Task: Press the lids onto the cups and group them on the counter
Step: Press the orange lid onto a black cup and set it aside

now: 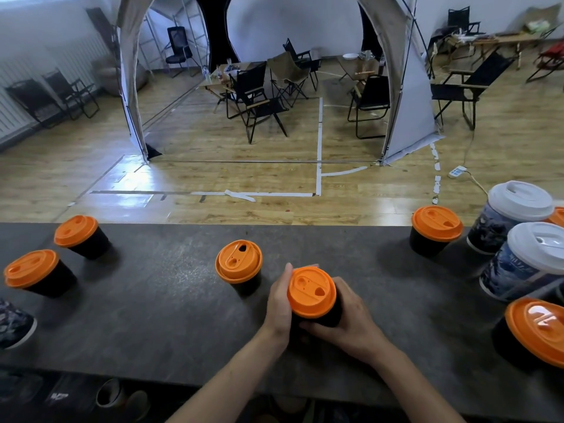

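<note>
The left hand point(279, 300) and right hand point(351, 320) both curl round one black cup point(328, 319) in the lower middle of the frame. The left lies along its left side and the right wraps its front and right side. Together they hide most of the cup's wall, and only its orange lid point(311, 292) shows fully. The cup stands on the dark tabletop point(152, 315).

Just up and left of it, clear of the hands, is a second cup point(238, 261) with an orange lid. Well apart at the left stand a rear left cup point(76, 232) and a front left cup point(30, 268), both with orange lids.

A patterned cup point(13, 326) at the lower left is cut off by the frame edge. At the right are a far right cup point(435, 224), two white-lidded cups point(518, 203) and, cut off at the lower right, a near right cup point(537, 328). Every lid covers its cup, so I cannot tell what is inside.
</note>
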The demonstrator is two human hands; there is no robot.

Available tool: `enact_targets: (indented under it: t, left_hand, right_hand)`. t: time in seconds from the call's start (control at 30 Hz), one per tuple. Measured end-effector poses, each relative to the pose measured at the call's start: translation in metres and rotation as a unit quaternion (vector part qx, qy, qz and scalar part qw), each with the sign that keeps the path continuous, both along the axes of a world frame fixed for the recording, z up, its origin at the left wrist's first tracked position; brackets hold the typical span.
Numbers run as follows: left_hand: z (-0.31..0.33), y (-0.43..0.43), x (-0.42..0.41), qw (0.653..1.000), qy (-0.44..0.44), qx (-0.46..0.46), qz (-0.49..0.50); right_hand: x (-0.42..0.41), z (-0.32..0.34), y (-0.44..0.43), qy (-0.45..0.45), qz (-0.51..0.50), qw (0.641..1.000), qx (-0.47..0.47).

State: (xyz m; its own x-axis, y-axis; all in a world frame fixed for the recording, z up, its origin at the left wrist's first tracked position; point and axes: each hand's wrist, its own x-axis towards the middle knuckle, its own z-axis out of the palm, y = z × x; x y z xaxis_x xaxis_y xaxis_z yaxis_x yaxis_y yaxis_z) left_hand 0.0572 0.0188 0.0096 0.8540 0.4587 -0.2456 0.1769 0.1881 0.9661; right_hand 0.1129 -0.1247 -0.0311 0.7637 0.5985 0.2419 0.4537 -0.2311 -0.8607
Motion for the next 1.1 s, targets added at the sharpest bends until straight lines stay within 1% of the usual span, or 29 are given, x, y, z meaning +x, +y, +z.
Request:
enact_targets:
  t: [0.07,0.23,0.4,0.47,0.6,0.67,0.77,0.87,0.93,1.1]
  left_hand:
    - [0.001,0.004,0.0,1.0,-0.002,0.007,-0.009]
    - [-0.008,-0.008,-0.007,0.999,-0.011,0.025,0.044]
    - [0.001,0.004,0.0,1.0,0.005,0.008,-0.029]
    - [-0.001,0.004,-0.001,1.0,-0.006,0.019,-0.023]
    - [-0.009,-0.007,-0.006,0.999,-0.021,0.028,0.021]
    - [-0.008,-0.006,-0.006,1.0,-0.011,0.011,0.007]
    - [-0.002,0.003,-0.003,0.999,-0.002,0.004,-0.042]
    - [-0.005,0.005,-0.003,0.999,-0.017,0.012,-0.035]
    - [-0.007,0.003,-0.003,1.0,-0.015,-0.001,-0.023]
    - [-0.017,0.0,-0.005,0.997,-0.026,-0.078,0.001]
  right_hand:
    - [0.0,-0.001,0.001,-0.011,0.008,1.0,-0.002]
    - [-0.004,-0.001,0.004,-0.007,-0.008,1.0,-0.006]
    - [0.0,-0.002,0.0,-0.008,0.002,1.0,-0.004]
    - [-0.002,-0.001,0.0,-0.01,0.006,1.0,-0.004]
    - [-0.003,-0.001,0.004,0.009,-0.003,1.0,-0.002]
    - [-0.001,-0.001,0.003,0.012,-0.006,1.0,-0.002]
    - [0.002,-0.002,-0.001,0.012,0.006,1.0,-0.01]
    - [0.0,-0.001,-0.001,0.011,0.016,1.0,-0.011]
    - [-0.002,-0.001,0.001,0.011,0.017,1.0,-0.013]
    - [-0.003,0.0,0.001,0.045,0.002,0.999,-0.004]
